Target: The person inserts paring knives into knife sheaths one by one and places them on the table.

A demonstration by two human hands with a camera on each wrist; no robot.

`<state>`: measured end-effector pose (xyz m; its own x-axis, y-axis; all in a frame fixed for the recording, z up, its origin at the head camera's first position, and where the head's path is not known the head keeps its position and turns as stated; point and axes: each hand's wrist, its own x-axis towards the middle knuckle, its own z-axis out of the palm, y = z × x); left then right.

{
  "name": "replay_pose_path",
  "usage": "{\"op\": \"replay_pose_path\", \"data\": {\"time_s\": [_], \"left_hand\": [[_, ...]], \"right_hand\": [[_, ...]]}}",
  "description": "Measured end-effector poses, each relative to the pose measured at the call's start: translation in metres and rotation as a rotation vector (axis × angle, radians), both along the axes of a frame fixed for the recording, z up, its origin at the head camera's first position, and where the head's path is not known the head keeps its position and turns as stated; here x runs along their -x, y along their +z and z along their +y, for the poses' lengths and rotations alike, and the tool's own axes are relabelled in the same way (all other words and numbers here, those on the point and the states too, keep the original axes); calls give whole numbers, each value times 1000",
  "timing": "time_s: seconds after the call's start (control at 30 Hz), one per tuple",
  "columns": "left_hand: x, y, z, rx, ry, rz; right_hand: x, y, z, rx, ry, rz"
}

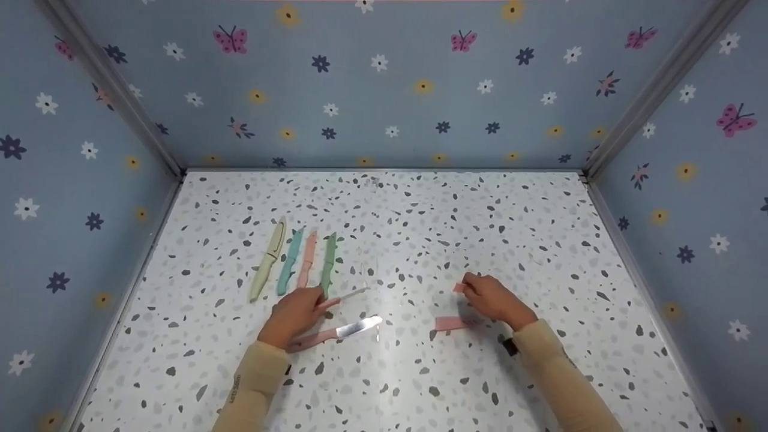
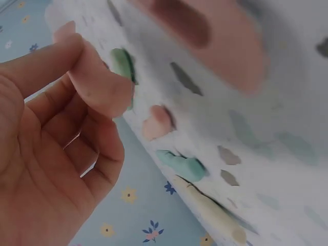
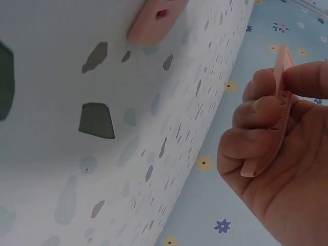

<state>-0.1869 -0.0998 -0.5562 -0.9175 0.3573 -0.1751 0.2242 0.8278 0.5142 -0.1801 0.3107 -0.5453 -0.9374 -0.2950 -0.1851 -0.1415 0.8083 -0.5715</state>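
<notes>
My left hand (image 1: 291, 318) pinches the pink handle of a small knife (image 1: 329, 303), whose thin blade points right. The handle's end shows between thumb and fingers in the left wrist view. Below that hand lies another pink-handled knife (image 1: 359, 326) with its blade bare. My right hand (image 1: 495, 301) grips a pink blade cover (image 1: 459, 288); in the right wrist view the fingers curl round the slim cover (image 3: 273, 141), off the table. A second pink cover (image 1: 450, 324) lies on the table just below the right hand.
Left of centre, sheathed knives lie side by side: cream (image 1: 267, 264), teal (image 1: 290, 263), pink (image 1: 307, 258) and green (image 1: 329, 261). The speckled white table (image 1: 408, 384) is enclosed by blue flowered panels (image 1: 384, 84) at the back and both sides.
</notes>
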Motion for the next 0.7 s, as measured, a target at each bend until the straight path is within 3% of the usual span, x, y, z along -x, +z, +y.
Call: {"op": "replay_pose_path", "data": {"time_s": [0.27, 0.47, 0.7], "left_hand": [[-1, 15, 16, -123, -65, 72], [-3, 19, 26, -156, -114, 126], [-6, 20, 35, -178, -136, 74]], "right_hand": [[-2, 2, 1, 1, 3, 5], [-2, 3, -1, -5, 6, 17], [-1, 4, -2, 21, 31, 54]]}}
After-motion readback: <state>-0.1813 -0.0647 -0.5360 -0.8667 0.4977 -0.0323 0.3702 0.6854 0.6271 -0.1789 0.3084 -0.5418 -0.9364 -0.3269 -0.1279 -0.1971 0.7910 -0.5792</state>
